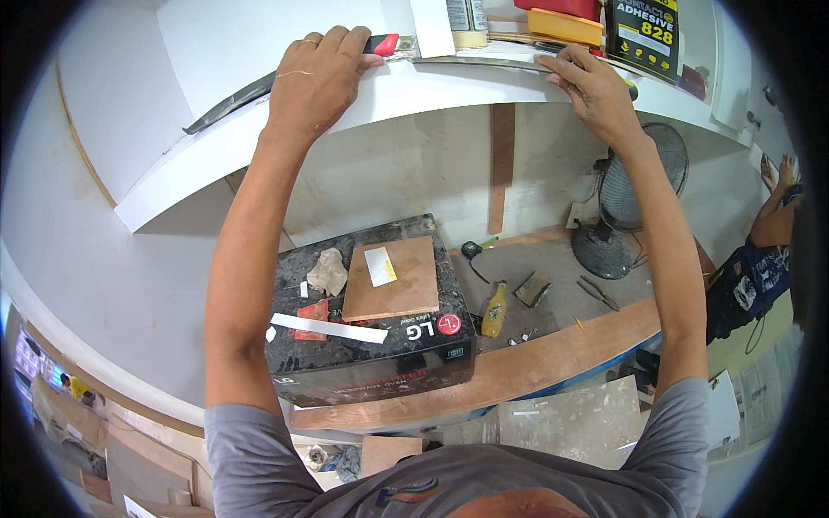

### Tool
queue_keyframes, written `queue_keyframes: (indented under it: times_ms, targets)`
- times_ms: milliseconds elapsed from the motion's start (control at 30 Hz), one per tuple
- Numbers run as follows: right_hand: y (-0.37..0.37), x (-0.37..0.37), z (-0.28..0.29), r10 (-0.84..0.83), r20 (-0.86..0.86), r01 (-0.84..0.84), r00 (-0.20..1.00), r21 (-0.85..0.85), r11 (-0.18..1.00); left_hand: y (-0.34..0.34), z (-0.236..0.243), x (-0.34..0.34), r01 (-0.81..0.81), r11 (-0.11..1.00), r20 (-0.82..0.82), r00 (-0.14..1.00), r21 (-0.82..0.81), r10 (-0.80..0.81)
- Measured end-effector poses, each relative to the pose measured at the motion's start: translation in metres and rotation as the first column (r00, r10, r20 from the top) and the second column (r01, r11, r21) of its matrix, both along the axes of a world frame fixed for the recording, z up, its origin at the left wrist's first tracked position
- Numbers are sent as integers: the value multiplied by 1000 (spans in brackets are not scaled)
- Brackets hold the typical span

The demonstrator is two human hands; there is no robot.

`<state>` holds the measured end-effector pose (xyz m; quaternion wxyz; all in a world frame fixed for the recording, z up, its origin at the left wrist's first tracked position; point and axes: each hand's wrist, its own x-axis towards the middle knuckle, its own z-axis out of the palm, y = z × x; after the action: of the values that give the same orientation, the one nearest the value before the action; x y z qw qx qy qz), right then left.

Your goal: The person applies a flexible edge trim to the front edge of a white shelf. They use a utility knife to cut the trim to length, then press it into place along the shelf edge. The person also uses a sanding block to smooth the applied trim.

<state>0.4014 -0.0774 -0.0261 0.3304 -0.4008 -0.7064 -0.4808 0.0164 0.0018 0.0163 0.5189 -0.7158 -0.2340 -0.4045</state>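
Along the front of a white shelf [432,91], both my hands are raised. My left hand [313,82] is closed around a tool with a red-and-black handle [384,45] and a metal end. A dark curved strip [231,102] lies on the shelf to the left of that wrist. Between my hands, a thin grey strip [484,62] follows the shelf's front edge. My right hand [591,82] pinches this strip near its right end. A small yellow-and-black tip [632,90] shows beside that hand; its rest is hidden.
Cans, an orange box [566,26] and a black-yellow adhesive container [642,39] stand on the shelf. Below are a black carton [371,371] bearing a wooden board [397,298], a fan [643,173], a yellow bottle [495,311] and pliers [598,293]. Another person [760,259] is at right.
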Motion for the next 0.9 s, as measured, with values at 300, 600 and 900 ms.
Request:
queue_keyframes:
  times_ms: [300,600,900]
  targets:
    - [21,7,2,42,114,-57,993,139,989,3,0,0,-15,1000,0,1000,13,15]
    - [25,13,17,223,42,-227,974,104,968,3,1,0,-7,1000,-9,1000,28,7]
    - [39,13,19,279,-5,-278,960,99,956,3,1,1,-15,1000,1,1000,18,15]
